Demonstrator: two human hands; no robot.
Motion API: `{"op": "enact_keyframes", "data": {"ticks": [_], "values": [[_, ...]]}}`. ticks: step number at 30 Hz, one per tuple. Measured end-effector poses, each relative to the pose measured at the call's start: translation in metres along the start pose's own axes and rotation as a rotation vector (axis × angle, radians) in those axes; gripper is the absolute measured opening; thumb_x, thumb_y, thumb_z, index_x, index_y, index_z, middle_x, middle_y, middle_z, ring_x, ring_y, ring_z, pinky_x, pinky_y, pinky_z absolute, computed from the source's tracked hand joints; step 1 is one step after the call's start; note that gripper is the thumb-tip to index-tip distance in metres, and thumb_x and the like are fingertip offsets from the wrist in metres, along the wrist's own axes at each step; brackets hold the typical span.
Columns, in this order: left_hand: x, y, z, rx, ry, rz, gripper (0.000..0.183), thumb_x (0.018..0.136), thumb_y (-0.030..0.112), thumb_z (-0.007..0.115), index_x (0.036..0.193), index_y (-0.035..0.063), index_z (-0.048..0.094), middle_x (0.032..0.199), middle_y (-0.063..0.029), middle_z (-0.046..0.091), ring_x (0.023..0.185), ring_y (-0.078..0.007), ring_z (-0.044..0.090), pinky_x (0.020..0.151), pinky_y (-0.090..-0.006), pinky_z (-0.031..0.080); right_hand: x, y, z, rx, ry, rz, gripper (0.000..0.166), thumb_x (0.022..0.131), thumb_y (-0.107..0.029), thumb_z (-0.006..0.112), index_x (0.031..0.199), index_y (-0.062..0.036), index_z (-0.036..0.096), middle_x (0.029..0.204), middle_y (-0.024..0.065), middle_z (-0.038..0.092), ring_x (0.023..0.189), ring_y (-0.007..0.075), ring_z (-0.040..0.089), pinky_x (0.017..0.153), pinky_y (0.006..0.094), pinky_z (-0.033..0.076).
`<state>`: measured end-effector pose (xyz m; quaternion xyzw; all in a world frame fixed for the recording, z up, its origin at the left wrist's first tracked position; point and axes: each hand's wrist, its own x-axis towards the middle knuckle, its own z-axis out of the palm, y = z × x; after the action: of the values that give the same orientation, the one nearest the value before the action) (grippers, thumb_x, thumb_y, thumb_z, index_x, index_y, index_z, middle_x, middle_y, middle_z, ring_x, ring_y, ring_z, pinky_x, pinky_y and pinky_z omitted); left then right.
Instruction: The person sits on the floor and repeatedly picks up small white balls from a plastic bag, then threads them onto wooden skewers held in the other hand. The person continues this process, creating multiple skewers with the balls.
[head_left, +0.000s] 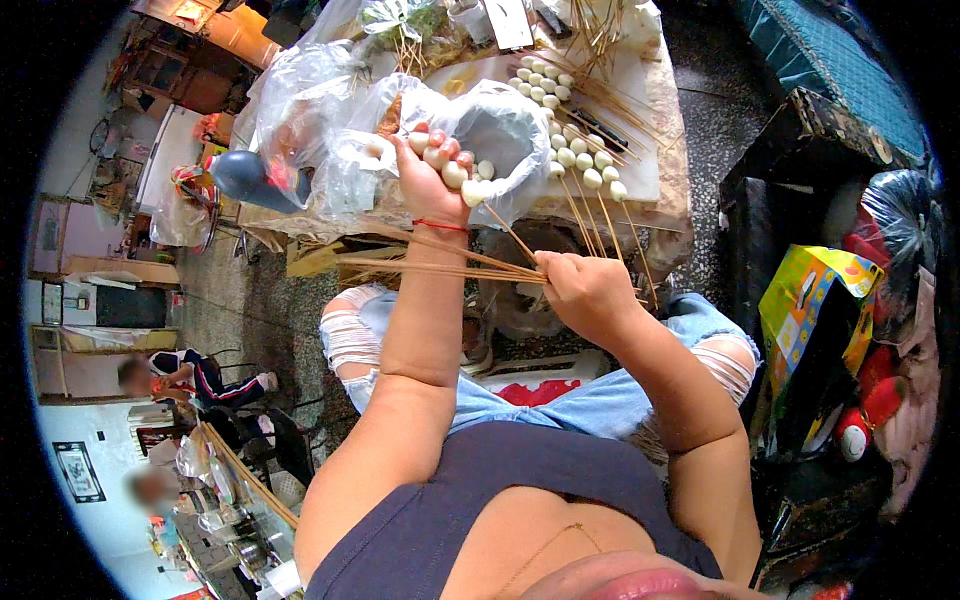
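My left hand (435, 176) is wrapped around several small white peeled eggs (454, 175), over the near left rim of a container lined with a white plastic bag (536, 142). One egg (473, 193) at the heel of that hand is on the tip of a wooden skewer (510, 232). My right hand (585, 289) grips this skewer together with a bundle of further skewers (480, 270), which point left across my left forearm. Beyond my right hand, skewered white eggs (583, 160) lie in rows on a pale board (643, 176), their sticks hanging over the near edge.
Clear plastic bags (300, 97) and a dark blue bottle (255, 180) are at the table's left. More egg skewers (540, 81) and loose sticks lie farther back. A black box (806, 142) and a yellow patterned bag (814, 292) stand on the right. Two people are far left.
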<state>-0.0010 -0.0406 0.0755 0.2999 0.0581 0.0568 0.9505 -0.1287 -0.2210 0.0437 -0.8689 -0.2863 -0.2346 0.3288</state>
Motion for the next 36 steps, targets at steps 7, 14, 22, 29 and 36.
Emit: {"op": "enact_keyframes", "data": {"ticks": [7,14,22,29,36], "values": [[-0.017,-0.023,0.011,0.140,0.025,0.057,0.038,0.093,0.047,0.032,0.094,0.0109,0.043,0.068,0.0004,0.041,0.056,-0.0095,0.041,0.047,-0.0255,0.037,-0.001,-0.003,-0.002,-0.016,-0.095,0.038,0.012,0.073,-0.006,0.057,0.084,-0.0043,0.055,0.062,0.0087,0.057,0.052,0.0250,0.058,0.043,0.0343,0.045],[-0.028,-0.037,0.013,0.139,-0.040,0.013,0.040,0.091,0.049,0.036,0.095,0.0096,0.042,0.070,-0.0012,0.041,0.058,-0.0112,0.042,0.049,-0.0263,0.039,0.000,0.003,0.002,-0.037,-0.070,0.073,0.007,0.075,-0.006,0.057,0.079,-0.0062,0.051,0.059,0.0087,0.055,0.051,0.0255,0.058,0.043,0.0355,0.045],[-0.013,-0.030,0.008,0.035,-0.022,-0.031,0.035,0.093,0.043,0.034,0.094,0.0109,0.046,0.071,0.0000,0.042,0.057,-0.0099,0.042,0.048,-0.0259,0.038,0.012,0.008,-0.010,-0.007,-0.058,0.190,0.019,0.083,-0.024,0.054,0.075,-0.0091,0.044,0.056,0.0089,0.055,0.049,0.0273,0.057,0.040,0.0380,0.043],[-0.012,-0.036,0.032,0.157,0.038,-0.164,0.049,0.088,0.054,0.038,0.108,0.0101,0.047,0.091,-0.0050,0.056,0.075,-0.0193,0.057,0.058,-0.0315,0.047,0.002,0.031,-0.009,0.113,-0.086,0.282,0.011,0.081,-0.016,0.058,0.079,-0.0071,0.053,0.067,0.0137,0.057,0.061,0.0320,0.058,0.051,0.0395,0.046],[0.005,-0.016,-0.003,0.515,-0.182,-0.150,0.039,0.089,0.034,0.049,0.117,0.0085,0.046,0.104,-0.0041,0.055,0.093,-0.0169,0.055,0.075,-0.0299,0.043,0.017,0.096,-0.048,-0.126,0.027,0.395,0.021,0.086,-0.025,0.049,0.078,-0.0065,0.053,0.069,0.0168,0.057,0.066,0.0351,0.058,0.057,0.0456,0.046]]}}
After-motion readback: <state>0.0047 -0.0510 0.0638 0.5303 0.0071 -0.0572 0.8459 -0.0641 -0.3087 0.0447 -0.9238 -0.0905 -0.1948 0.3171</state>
